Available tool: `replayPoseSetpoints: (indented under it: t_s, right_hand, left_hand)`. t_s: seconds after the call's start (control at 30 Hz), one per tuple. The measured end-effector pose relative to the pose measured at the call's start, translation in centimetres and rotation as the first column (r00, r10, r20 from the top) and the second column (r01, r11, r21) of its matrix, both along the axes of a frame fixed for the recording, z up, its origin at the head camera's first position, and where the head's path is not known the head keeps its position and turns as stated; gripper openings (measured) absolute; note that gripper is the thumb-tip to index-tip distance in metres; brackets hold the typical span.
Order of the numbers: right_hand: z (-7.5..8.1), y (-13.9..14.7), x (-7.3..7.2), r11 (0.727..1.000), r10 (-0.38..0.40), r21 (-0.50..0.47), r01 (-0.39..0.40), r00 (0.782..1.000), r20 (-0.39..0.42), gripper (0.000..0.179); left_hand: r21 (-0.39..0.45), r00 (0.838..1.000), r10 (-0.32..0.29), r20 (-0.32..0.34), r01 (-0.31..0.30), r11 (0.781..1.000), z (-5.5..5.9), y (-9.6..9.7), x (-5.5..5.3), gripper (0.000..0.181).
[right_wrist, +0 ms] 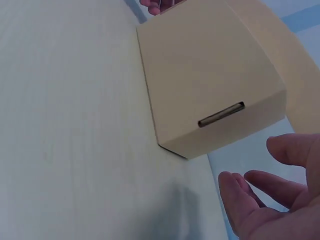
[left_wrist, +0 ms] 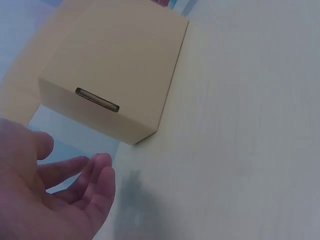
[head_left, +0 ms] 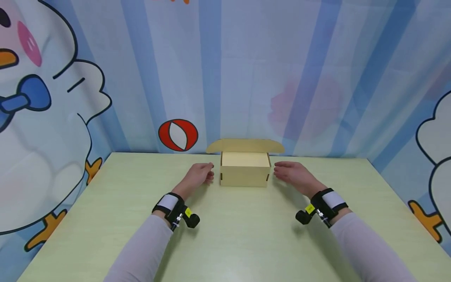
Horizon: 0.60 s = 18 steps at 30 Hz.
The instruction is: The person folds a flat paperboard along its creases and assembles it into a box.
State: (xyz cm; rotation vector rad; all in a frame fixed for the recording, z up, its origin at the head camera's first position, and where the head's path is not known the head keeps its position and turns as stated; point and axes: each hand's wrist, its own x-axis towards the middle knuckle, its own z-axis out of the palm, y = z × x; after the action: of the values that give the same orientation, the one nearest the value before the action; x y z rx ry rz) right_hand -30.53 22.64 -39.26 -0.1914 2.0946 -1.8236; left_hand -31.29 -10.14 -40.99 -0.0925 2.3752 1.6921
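Observation:
A tan cardboard box stands at the back of the table, its front wall facing me and a flap with rounded ends raised behind it. Slots show near the front corners in both wrist views. To the left of the box is my left hand, fingers loosely bent and apart from the cardboard. My right hand is on the other side, also a small gap away, its fingers relaxed. Neither hand holds anything. Whether something lies inside the box cannot be seen.
The pale table reaches back to a striped blue curtain printed with cartoon figures. Each wrist wears a black strap with a small camera that juts inward over the table.

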Motion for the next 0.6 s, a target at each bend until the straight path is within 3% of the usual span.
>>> replayPoseSetpoints:
  t_s: [0.33,0.43,0.6]
  right_hand:
    - [4.0,1.1,-0.8,0.997,-0.06,0.05,0.066,0.993,-0.104,0.06]
    - [4.7,0.8,-1.1,0.993,-0.076,0.081,0.088,0.988,-0.133,0.058]
    - [5.3,0.2,-1.4,0.983,-0.088,0.139,0.116,0.976,-0.198,0.056]
  left_hand:
    - [0.092,0.989,0.113,-0.097,-0.104,0.99,3.2,-0.7,-1.1,0.043]
    - [0.09,0.983,0.134,-0.125,-0.124,0.988,4.1,-0.5,-1.4,0.042]
    - [0.019,0.974,0.119,-0.192,-0.118,0.993,5.3,-0.2,-1.2,0.043]
